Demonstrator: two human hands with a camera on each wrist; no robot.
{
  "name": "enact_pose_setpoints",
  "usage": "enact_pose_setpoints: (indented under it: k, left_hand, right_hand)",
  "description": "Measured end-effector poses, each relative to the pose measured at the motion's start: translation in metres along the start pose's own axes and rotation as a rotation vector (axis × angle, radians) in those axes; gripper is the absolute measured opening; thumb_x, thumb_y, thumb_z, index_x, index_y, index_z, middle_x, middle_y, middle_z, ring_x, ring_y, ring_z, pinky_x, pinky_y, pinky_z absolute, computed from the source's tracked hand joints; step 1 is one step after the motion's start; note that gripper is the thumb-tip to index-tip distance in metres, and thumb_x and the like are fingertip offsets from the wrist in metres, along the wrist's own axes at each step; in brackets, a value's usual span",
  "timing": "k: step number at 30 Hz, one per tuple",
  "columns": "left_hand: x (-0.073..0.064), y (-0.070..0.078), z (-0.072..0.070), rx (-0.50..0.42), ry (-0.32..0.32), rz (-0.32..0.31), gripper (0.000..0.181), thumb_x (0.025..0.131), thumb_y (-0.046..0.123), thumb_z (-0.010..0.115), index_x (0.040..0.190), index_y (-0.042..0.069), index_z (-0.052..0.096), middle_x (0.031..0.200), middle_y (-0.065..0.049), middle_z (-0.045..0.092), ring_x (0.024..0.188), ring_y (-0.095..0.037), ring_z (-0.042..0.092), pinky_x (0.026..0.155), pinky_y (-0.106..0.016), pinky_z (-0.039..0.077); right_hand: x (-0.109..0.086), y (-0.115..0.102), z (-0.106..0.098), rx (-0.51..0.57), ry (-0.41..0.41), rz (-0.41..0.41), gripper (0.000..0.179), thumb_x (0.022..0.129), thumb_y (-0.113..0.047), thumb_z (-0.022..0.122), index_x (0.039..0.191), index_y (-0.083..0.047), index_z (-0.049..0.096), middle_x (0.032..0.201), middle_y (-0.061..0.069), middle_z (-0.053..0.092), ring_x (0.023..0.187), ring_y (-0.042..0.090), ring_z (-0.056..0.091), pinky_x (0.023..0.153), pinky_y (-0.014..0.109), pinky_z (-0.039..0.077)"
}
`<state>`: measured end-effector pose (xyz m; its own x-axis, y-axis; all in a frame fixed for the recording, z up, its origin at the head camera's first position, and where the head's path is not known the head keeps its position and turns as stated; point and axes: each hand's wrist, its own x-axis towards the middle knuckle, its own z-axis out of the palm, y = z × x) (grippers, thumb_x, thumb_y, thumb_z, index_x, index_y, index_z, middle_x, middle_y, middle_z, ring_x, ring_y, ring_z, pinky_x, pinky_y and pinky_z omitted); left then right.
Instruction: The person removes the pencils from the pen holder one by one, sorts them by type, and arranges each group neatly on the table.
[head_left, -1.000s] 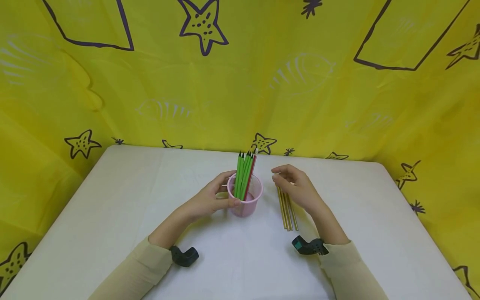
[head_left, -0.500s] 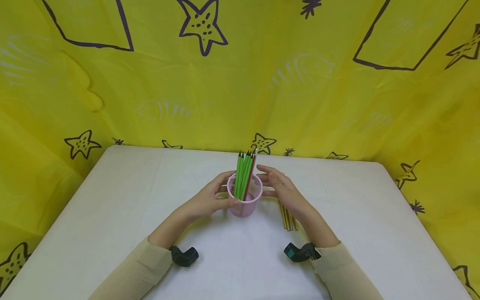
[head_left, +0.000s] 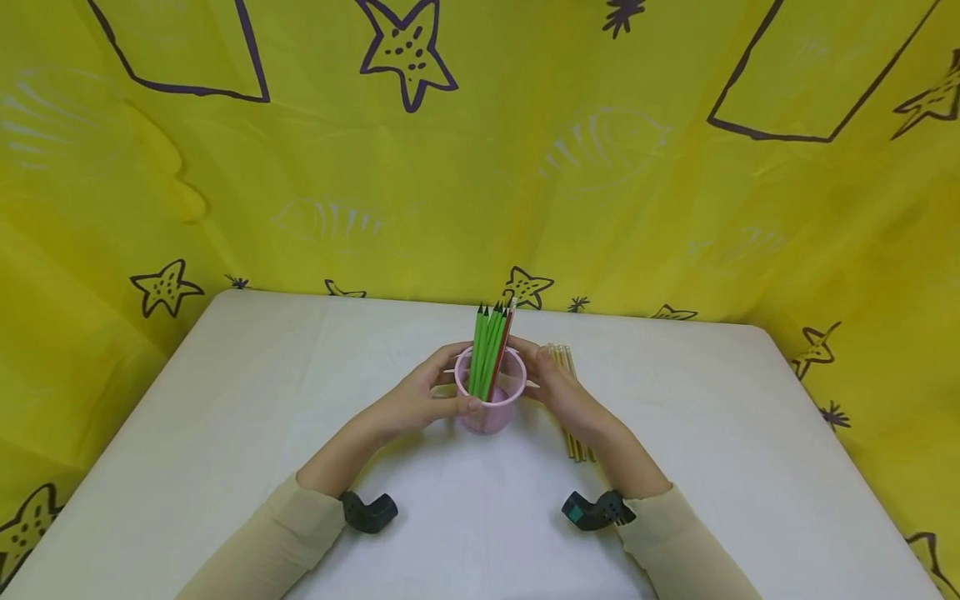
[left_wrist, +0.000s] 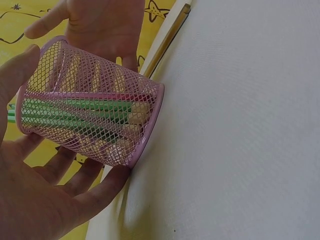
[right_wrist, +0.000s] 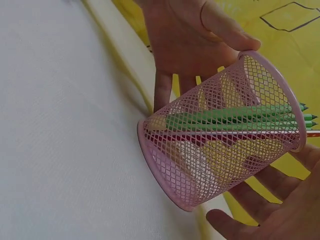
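A pink mesh pencil cup point(head_left: 486, 421) stands upright on the white table. Several green pencils point(head_left: 478, 358) and a red pencil point(head_left: 498, 357) lean inside it, the green ones with dark points up. My left hand point(head_left: 420, 400) grips the cup from the left, thumb at the rim and fingers round the mesh wall point(left_wrist: 50, 107). At the cup's right side is my right hand point(head_left: 566, 396), its fingers extended behind the wall; whether they press on it cannot be told. Under and beside that hand lie several gold pencils point(head_left: 576, 450), partly hidden.
The white tabletop point(head_left: 225, 450) stretches around both arms. A yellow curtain point(head_left: 480, 167) with drawn stars and fish hangs behind its far edge. Dark wrist cameras sit on the left wrist point(head_left: 369, 512) and the right wrist point(head_left: 596, 510).
My right hand has moved left from over the gold pencils to the cup's right side, exposing their far ends. My left hand and the cup have stayed in place.
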<state>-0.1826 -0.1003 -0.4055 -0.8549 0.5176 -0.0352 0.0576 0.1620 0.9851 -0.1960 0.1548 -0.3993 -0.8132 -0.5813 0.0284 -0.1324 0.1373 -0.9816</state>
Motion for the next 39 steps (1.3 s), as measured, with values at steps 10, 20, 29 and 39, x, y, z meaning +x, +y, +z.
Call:
enact_pose_setpoints:
  k: [10, 20, 29, 39]
  left_hand:
    - [-0.001, 0.002, 0.001, 0.003, -0.003, 0.006, 0.079, 0.088, 0.02, 0.078, 0.152, 0.032, 0.033, 0.154, 0.0, 0.042, 0.139, -0.031, 0.044, 0.111, -0.056, 0.039]
    - [-0.002, 0.0, 0.001, 0.011, -0.002, 0.014, 0.078, 0.088, 0.019, 0.077, 0.152, 0.031, 0.033, 0.154, -0.001, 0.042, 0.139, -0.031, 0.044, 0.112, -0.056, 0.038]
    - [-0.001, -0.003, 0.001, 0.01, -0.005, 0.017, 0.078, 0.088, 0.021, 0.077, 0.152, 0.031, 0.033, 0.152, -0.002, 0.044, 0.139, -0.031, 0.044, 0.111, -0.056, 0.039]
    - [-0.001, 0.0, 0.001, 0.022, 0.007, 0.005, 0.08, 0.087, 0.022, 0.078, 0.152, 0.032, 0.033, 0.152, 0.0, 0.044, 0.138, -0.031, 0.045, 0.11, -0.055, 0.04]
  right_hand:
    - [0.0, -0.003, -0.002, 0.021, 0.098, -0.056, 0.055, 0.109, -0.041, 0.029, 0.145, -0.002, 0.043, 0.151, 0.019, 0.044, 0.137, 0.039, 0.043, 0.107, 0.058, 0.043]
    - [0.001, 0.003, 0.0, -0.056, 0.218, -0.084, 0.029, 0.101, -0.012, 0.059, 0.125, 0.002, 0.057, 0.133, 0.022, 0.058, 0.123, 0.025, 0.057, 0.098, 0.027, 0.051]
    - [0.001, 0.0, -0.001, -0.027, 0.248, -0.1, 0.02, 0.099, -0.009, 0.062, 0.111, 0.005, 0.059, 0.129, 0.023, 0.061, 0.121, 0.02, 0.058, 0.101, 0.026, 0.049]
    - [-0.003, -0.01, -0.007, 0.041, 0.275, -0.107, 0.024, 0.099, -0.012, 0.061, 0.113, 0.007, 0.056, 0.128, 0.018, 0.062, 0.121, 0.021, 0.059, 0.099, 0.029, 0.052]
